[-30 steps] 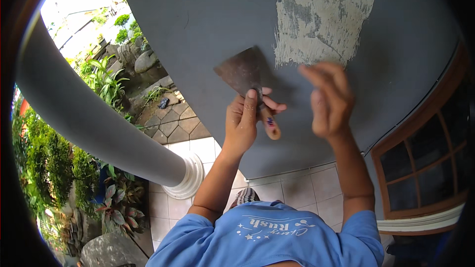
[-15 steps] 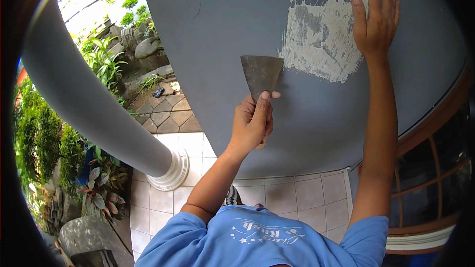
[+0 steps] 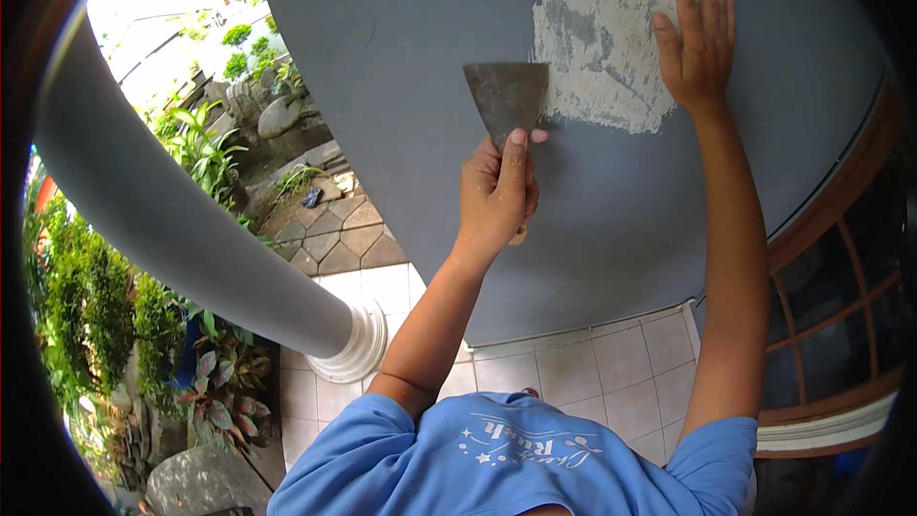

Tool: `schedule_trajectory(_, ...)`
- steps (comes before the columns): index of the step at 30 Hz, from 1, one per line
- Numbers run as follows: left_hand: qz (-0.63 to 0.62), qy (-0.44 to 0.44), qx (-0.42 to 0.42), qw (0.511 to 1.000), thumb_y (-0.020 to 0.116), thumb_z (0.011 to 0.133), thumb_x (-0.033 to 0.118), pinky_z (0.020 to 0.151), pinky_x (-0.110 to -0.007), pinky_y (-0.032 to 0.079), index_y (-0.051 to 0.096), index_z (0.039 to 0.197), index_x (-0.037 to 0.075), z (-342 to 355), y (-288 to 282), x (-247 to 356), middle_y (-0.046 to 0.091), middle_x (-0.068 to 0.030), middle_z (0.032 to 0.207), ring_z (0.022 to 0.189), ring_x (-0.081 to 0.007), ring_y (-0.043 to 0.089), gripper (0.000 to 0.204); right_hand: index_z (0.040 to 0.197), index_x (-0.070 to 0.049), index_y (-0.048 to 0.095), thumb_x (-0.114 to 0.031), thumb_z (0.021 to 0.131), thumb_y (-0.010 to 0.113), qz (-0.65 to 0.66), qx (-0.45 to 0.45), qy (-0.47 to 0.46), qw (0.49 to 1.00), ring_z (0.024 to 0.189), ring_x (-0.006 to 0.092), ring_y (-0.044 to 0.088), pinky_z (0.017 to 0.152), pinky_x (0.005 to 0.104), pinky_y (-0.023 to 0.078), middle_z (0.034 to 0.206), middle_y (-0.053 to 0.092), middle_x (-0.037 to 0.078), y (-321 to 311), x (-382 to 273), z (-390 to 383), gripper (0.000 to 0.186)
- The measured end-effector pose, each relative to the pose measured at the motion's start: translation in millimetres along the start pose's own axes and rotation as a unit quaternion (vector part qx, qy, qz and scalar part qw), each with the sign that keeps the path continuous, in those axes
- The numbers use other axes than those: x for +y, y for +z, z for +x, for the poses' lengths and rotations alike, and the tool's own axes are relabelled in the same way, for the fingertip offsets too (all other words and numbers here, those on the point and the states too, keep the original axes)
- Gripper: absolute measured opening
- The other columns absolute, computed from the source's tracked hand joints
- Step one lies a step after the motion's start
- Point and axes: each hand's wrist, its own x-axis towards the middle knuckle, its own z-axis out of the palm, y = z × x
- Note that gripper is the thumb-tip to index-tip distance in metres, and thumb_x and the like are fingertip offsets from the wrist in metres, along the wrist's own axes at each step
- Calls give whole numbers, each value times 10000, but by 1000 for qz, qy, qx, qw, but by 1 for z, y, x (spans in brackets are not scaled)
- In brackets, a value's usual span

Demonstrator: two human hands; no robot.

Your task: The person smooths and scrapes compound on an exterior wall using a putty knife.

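My left hand (image 3: 497, 189) is closed round the handle of a putty knife (image 3: 508, 96), its wide metal blade pointing up. Dust specks show on that hand. The end of a light wooden handle shows below the fingers. Beside the blade, to the right, a rough patch of whitish putty (image 3: 597, 62) covers part of the grey wall (image 3: 430, 10), with grey showing through in places. My right hand (image 3: 700, 57) is raised with fingers spread, over the patch's right edge. Whether its palm touches the wall cannot be made out.
A round grey column (image 3: 191, 220) on a white base curves along the left. Beyond it are plants (image 3: 115, 315), rocks and stone paving (image 3: 339, 234). Pale floor tiles (image 3: 573, 373) lie below the wall. A wood-framed window (image 3: 831, 325) stands at the lower right.
The putty knife and my left hand sit higher in the view. My right hand has come down and left relative to the patch. The view itself has shifted slightly.
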Motion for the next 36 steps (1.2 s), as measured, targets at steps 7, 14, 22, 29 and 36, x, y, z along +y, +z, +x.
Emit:
schedule_trajectory(7,10,-14,39,999,465,1044,339,384,-215,294,584,1065,-19,-35,-11,-17,399,52,590,421,-26,367,378,1464,-160,441,-409,988,449,6,89,-31,996,1449,354,280,1153,557,214,1567,321,133,8,7,-13,537)
schedule_trajectory(14,-13,-12,11,1000,460,1044,358,359,-221,298,576,1051,-13,-7,4,1,371,40,571,389,-41,359,389,1475,-142,423,-361,987,441,10,87,-29,996,1446,378,271,1150,560,211,1565,312,156,13,3,-6,535)
schedule_trajectory(22,-9,-57,78,995,456,1043,348,371,-221,335,509,1196,-16,-46,-2,-36,395,33,627,405,-50,394,398,1484,-158,407,-361,990,438,15,92,-28,995,1439,380,283,1142,579,215,1561,319,147,15,6,-12,535)
schedule_trajectory(29,-96,-14,160,982,429,1053,313,359,-207,317,462,1330,-34,-48,44,-43,387,47,616,399,-32,367,445,1466,-194,442,-391,980,450,15,96,-14,995,1427,379,308,1127,601,242,1555,328,130,16,4,-12,524)
schedule_trajectory(36,-91,25,193,977,408,1058,321,354,-209,312,469,1329,-36,-45,61,-48,382,46,576,394,-29,376,452,1465,-232,448,-440,970,462,22,121,-27,992,1415,373,331,1114,592,269,1552,341,110,20,11,-10,537)
